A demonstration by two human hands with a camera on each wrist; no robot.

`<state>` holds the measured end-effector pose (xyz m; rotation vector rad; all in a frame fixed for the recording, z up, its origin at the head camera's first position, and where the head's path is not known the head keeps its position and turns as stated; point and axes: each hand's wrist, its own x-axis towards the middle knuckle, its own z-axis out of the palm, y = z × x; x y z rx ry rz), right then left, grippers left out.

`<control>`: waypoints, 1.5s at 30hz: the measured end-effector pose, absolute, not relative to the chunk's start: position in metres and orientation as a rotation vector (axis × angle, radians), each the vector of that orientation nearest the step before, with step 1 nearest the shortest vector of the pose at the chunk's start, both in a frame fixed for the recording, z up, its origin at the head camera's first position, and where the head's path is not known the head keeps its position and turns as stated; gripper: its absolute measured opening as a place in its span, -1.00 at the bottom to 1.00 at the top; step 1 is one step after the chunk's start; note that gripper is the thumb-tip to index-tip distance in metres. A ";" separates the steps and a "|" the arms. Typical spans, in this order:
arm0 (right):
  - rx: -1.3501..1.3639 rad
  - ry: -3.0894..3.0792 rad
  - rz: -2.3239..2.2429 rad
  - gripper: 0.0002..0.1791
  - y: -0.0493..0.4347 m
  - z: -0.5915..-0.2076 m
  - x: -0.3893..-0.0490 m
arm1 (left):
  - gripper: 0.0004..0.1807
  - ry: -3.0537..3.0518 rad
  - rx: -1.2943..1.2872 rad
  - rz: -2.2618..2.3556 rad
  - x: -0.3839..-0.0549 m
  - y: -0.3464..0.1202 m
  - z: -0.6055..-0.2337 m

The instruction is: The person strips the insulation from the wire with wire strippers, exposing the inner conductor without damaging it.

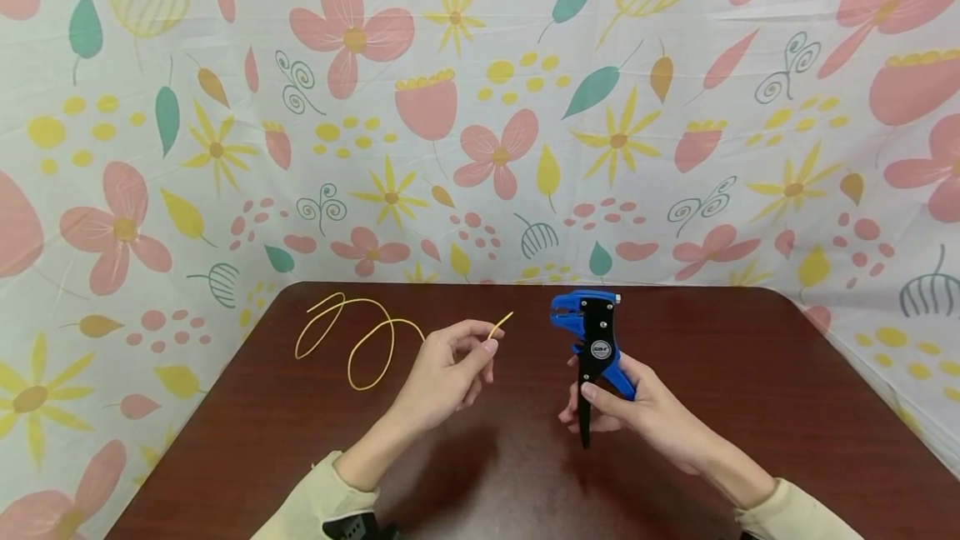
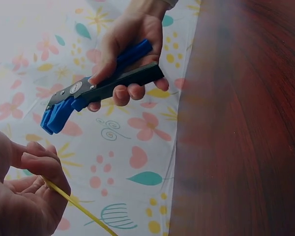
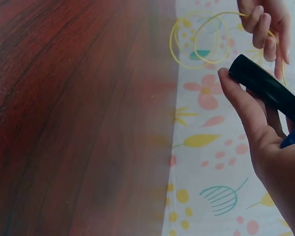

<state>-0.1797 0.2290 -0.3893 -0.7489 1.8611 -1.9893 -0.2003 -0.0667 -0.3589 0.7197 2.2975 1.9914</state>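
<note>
Between thumb and fingers my left hand (image 1: 450, 369) pinches a thin yellow wire (image 1: 390, 348). A short end of the wire sticks out past the fingertips toward the right, while the rest trails off to the left in loose loops. My right hand (image 1: 637, 407) holds a blue and black wire stripper (image 1: 596, 336) by its handles, jaws up and facing left toward the wire end. A gap separates the stripper's head from the wire. In the left wrist view the fingers wrap the black handle (image 2: 132, 77), with the blue handle (image 2: 132, 54) near the palm.
Both hands are above a dark brown wooden table (image 1: 262, 440). A white cloth (image 1: 465, 215) printed with flowers and leaves hangs behind the table and along its sides. A black band (image 1: 356, 526) shows at the left sleeve.
</note>
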 end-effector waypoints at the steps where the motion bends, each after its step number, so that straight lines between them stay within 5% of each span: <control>1: -0.749 1.840 -1.994 -0.59 0.229 -0.390 -0.179 | -0.83 2.301 0.708 1.988 -0.200 -0.067 -0.359; 45: -0.838 1.537 -1.975 -0.65 0.215 -0.390 -0.176 | -0.84 2.601 0.831 1.811 -0.189 -0.068 -0.349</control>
